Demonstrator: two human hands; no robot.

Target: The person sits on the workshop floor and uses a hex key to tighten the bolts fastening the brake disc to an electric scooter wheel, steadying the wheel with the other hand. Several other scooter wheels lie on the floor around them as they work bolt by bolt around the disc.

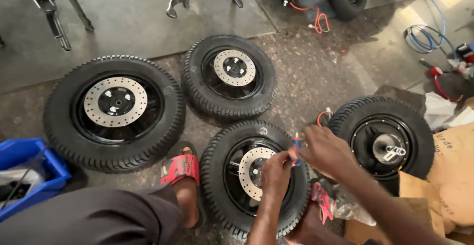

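Left hand (275, 172): closed on the lower end of a small tube (296, 148), over the near wheel.
Right hand (323, 150): fingers curled round the same tube from the right; both hands meet on it.
Tube: small, blue and red, upright between the two hands, above the near wheel's right rim.
Near wheel (254, 176): flat on the floor between the person's feet, black tyre, drilled silver disc (253, 172) facing up, partly hidden by the left hand.
Left wheel (114, 111): largest in view, flat, disc up, just beside the near wheel.
Far wheel (228, 75): flat, disc up, behind the near wheel, close to the left wheel.
Right wheel (383, 139): flat, hub motor side up with no disc, orange cable (322, 116) at its left edge.
Feet: left foot in a red sandal (180, 168) between the left and near wheels; right sandal (322, 200) under the right forearm.
Bin (34, 171): blue, at the left edge, contents unclear.
Cardboard (452, 176): brown sheets at the right edge, beside the right wheel.
Hose (424, 37): blue coil, upper right, well apart from the hands.
Floor (316, 72): speckled, dark.
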